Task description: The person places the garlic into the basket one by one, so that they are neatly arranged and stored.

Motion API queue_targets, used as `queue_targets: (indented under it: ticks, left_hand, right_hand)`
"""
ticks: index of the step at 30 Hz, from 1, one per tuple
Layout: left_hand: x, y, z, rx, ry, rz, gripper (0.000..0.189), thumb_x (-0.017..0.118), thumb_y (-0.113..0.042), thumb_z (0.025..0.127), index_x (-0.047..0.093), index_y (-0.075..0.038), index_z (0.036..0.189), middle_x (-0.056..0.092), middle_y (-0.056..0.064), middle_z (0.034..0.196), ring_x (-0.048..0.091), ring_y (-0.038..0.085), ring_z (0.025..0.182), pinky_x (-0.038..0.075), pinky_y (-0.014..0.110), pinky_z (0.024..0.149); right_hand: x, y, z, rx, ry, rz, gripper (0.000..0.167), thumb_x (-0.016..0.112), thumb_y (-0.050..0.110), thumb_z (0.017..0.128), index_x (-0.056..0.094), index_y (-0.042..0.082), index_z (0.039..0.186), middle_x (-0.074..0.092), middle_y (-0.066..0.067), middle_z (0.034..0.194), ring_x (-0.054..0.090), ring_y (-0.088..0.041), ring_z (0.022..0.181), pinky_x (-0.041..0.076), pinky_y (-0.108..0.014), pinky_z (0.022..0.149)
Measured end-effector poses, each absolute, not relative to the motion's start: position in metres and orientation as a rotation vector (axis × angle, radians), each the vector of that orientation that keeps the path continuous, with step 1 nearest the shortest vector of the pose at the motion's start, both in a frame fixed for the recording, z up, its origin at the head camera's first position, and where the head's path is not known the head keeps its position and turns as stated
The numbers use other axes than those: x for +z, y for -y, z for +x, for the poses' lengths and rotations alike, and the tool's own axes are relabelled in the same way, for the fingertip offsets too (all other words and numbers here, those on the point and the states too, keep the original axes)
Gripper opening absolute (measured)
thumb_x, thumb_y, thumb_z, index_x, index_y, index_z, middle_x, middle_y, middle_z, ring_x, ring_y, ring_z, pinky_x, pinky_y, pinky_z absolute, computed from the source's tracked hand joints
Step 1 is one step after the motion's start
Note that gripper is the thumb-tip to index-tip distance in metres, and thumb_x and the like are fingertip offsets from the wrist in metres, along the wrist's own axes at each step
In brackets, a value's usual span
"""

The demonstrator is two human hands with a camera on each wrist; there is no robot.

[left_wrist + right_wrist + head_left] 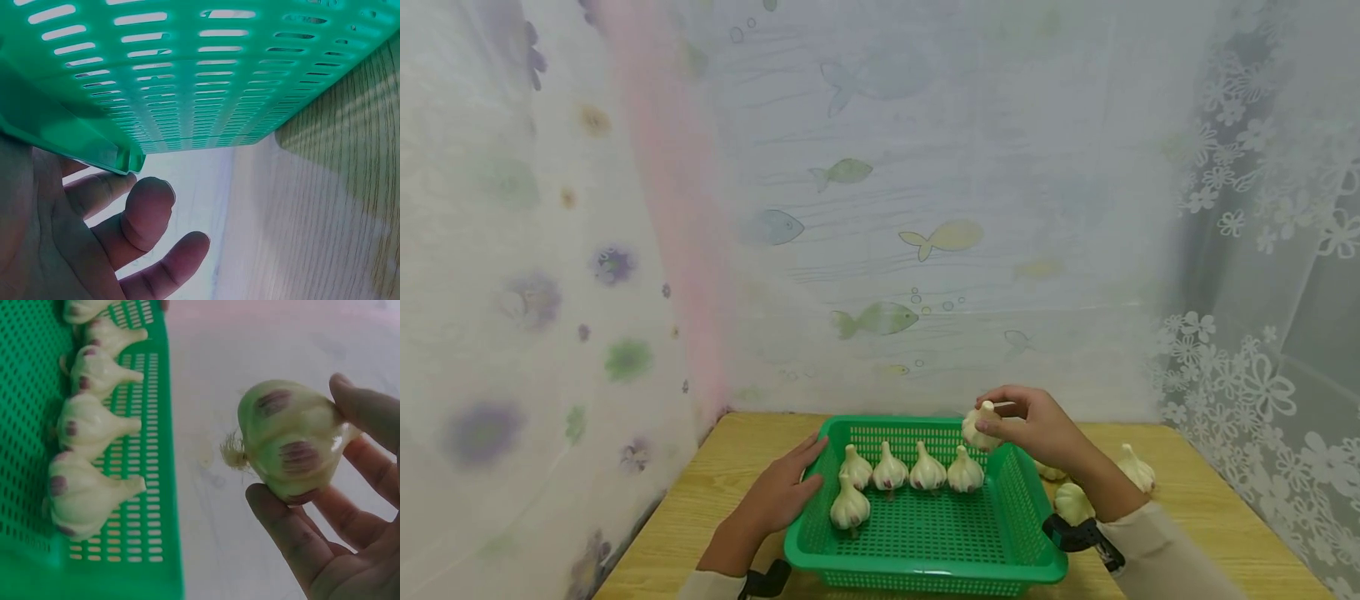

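My right hand point(1033, 425) pinches a garlic bulb point(290, 440) between thumb and fingers, above the far right corner of a green plastic basket point(925, 564). Purple patches and a tuft of roots show on that bulb in the right wrist view. Inside the basket, several white garlic bulbs point(927, 468) stand in a row along the far side, and one more garlic bulb point(850, 505) sits in front of the row's left end. My left hand point(778, 492) rests on the basket's left rim, its fingers fairly straight and spread under the rim in the left wrist view.
To the right of the basket, several more garlic bulbs lie on the wooden table point(1210, 500), among them a garlic bulb point(1137, 469) beyond my right forearm and another garlic bulb point(1073, 503) beside the wrist. Patterned curtains point(925, 208) hang behind and at both sides.
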State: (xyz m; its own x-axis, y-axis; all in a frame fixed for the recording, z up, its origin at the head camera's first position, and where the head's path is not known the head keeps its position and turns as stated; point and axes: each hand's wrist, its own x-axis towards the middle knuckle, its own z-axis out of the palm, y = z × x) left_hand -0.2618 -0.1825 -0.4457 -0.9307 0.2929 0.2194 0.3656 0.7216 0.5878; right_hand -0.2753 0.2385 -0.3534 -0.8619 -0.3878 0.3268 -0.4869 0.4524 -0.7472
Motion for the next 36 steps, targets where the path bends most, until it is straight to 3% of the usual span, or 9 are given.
queue_targets:
  ticks: [5, 14, 17, 25, 36]
  left_hand:
    - [-0.446, 0.183, -0.262, -0.999, 2.805, -0.544, 0.056, 0.046, -0.023, 0.108, 0.037, -0.015, 0.162, 0.029, 0.008, 0.170, 0.033, 0.039, 0.154, 0.034, 0.065, 0.117]
    - [-0.446, 0.182, -0.259, -1.006, 2.800, -0.535, 0.056, 0.046, -0.022, 0.107, 0.038, -0.014, 0.162, 0.030, 0.009, 0.170, 0.033, 0.039, 0.154, 0.034, 0.065, 0.117]
    - [-0.445, 0.182, -0.258, -1.014, 2.798, -0.531, 0.056, 0.046, -0.021, 0.107, 0.038, -0.014, 0.162, 0.030, 0.010, 0.170, 0.033, 0.040, 0.154, 0.033, 0.065, 0.117]
    - [-0.444, 0.181, -0.258, -1.004, 2.807, -0.531, 0.056, 0.046, -0.021, 0.107, 0.038, -0.014, 0.162, 0.030, 0.010, 0.170, 0.033, 0.039, 0.154, 0.034, 0.065, 0.117]
    - [-0.443, 0.182, -0.258, -1.014, 2.807, -0.528, 0.056, 0.046, -0.022, 0.107, 0.038, -0.015, 0.162, 0.030, 0.008, 0.170, 0.033, 0.040, 0.154, 0.034, 0.066, 0.116]
  right_hand:
    - [-0.353, -0.223, -0.280, 1.394, 2.635, 0.920, 0.041, 0.078, 0.033, 0.093, 0.068, 0.016, 0.129, 0.063, -0.012, 0.138, 0.061, -0.042, 0.129, 0.061, -0.043, 0.089]
    - [-0.356, -0.200, -0.285, 1.373, 2.714, 1.004, 0.047, 0.076, 0.035, 0.094, 0.066, 0.014, 0.135, 0.063, -0.011, 0.137, 0.065, -0.035, 0.121, 0.058, -0.045, 0.092]
    - [-0.359, -0.192, -0.287, 1.414, 2.721, 0.988, 0.050, 0.078, 0.036, 0.093, 0.067, 0.015, 0.137, 0.064, -0.011, 0.136, 0.068, -0.031, 0.116, 0.060, -0.042, 0.086]
    - [-0.366, -0.174, -0.289, 1.659, 2.752, 0.909, 0.053, 0.078, 0.031, 0.094, 0.066, 0.003, 0.138, 0.062, -0.020, 0.139, 0.073, -0.024, 0.101, 0.063, -0.043, 0.078]
    - [-0.374, -0.156, -0.291, 1.594, 2.755, 0.911, 0.050, 0.077, 0.029, 0.094, 0.067, 0.001, 0.134, 0.061, -0.023, 0.140, 0.073, -0.031, 0.108, 0.062, -0.045, 0.082]
